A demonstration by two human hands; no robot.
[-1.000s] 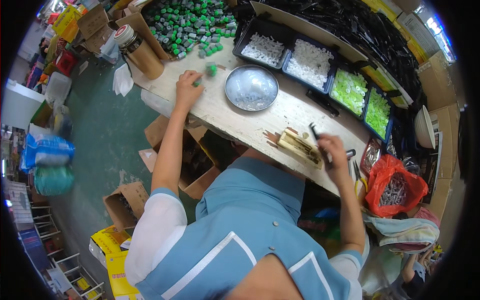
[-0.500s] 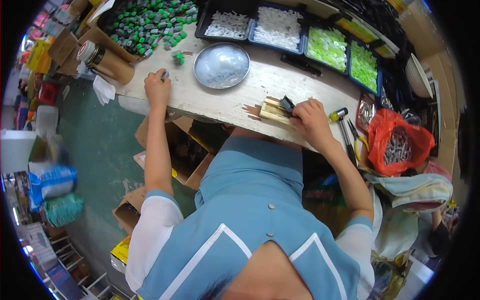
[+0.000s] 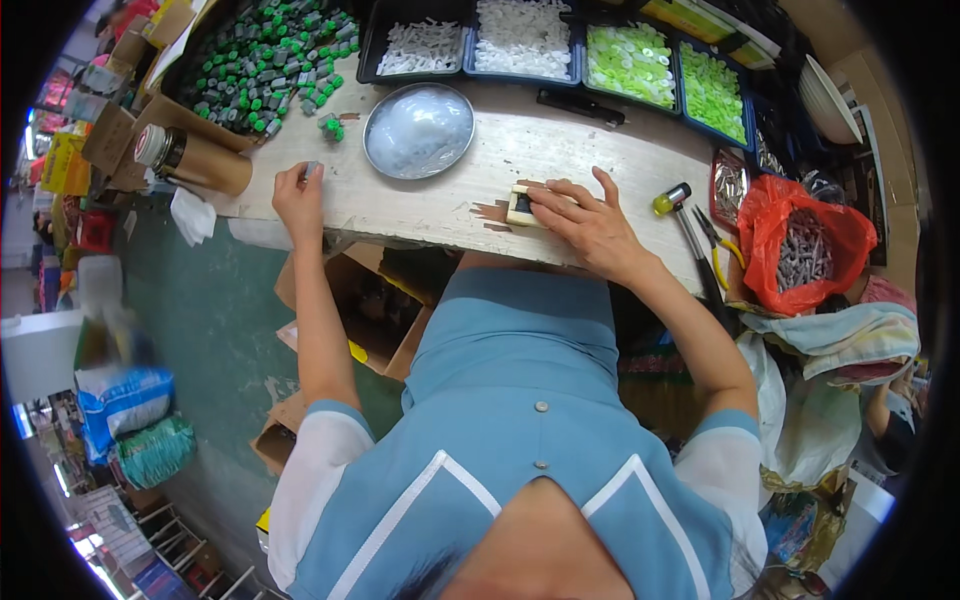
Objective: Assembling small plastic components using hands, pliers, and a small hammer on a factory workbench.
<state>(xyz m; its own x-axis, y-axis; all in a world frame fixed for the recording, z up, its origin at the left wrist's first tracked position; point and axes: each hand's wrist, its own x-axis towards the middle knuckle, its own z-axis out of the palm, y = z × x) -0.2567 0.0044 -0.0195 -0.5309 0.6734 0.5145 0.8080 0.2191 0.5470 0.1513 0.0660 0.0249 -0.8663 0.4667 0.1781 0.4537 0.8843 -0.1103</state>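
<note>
At the left of the table my left hand point(image 3: 298, 205) is closed, thumb and fingers pinched on a small grey part point(image 3: 314, 168). My right hand point(image 3: 590, 222) lies with its fingers stretched out and the thumb apart, resting over a small pale wooden jig point(image 3: 513, 216) near the table's front edge. A dark piece point(image 3: 521, 204) shows in the jig just beyond my fingertips; the rest of both is covered by the hand. Between and beyond my hands stands a round metal dish point(image 3: 418, 130) with translucent wrapping. One green-and-grey part point(image 3: 331, 127) lies beyond my left hand.
A heap of green-and-grey parts point(image 3: 270, 70) fills the far left, near a brown flask point(image 3: 205, 162). Trays of white pieces point(image 3: 524, 38) and light green pieces point(image 3: 630, 64) line the back. Rightward lie a yellow-and-black hammer point(image 3: 672, 200), pliers point(image 3: 722, 240) and a red bag point(image 3: 765, 215).
My right hand has gone from gripping a dark piece at the jig to lying flatter over it, the piece now lower in the jig. My left hand still pinches a small part.
</note>
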